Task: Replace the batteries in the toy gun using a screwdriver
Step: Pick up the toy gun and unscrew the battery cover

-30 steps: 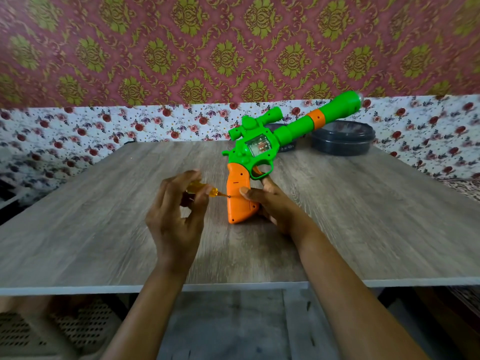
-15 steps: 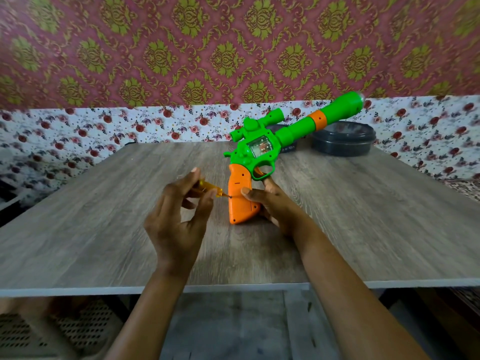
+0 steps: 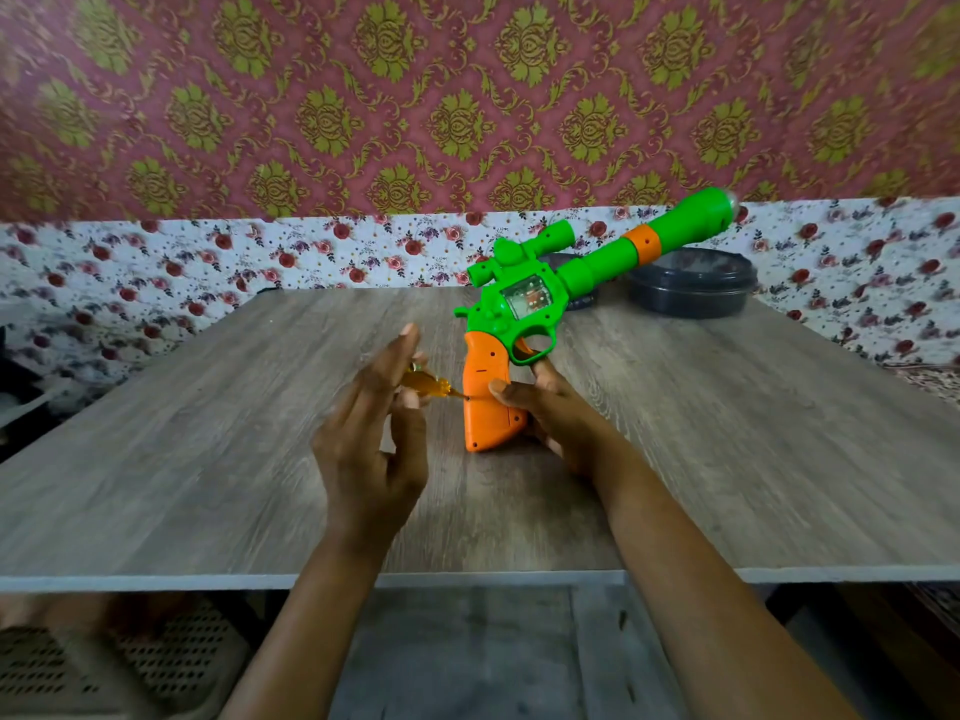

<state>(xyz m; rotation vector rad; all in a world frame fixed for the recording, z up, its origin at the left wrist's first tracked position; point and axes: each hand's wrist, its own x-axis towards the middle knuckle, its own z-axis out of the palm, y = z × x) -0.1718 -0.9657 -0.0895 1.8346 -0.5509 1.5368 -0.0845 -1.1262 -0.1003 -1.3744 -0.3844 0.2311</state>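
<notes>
While the right hand (image 3: 561, 418) grips the toy gun (image 3: 524, 309) by its orange handle (image 3: 485, 407), butt planted on the table (image 3: 208, 459), the left hand (image 3: 374, 433) pinches the small amber screwdriver (image 3: 423, 383), tip at a screw (image 3: 468, 399) on the handle's edge. Early going, by my read: nothing on that handle looks opened, so the unscrewing, the battery swap and the refit are all ahead.

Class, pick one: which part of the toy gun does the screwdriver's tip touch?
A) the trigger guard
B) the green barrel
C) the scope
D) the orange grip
D: the tip of the screwdriver sits against the side of the orange grip, which the right hand holds.
</notes>
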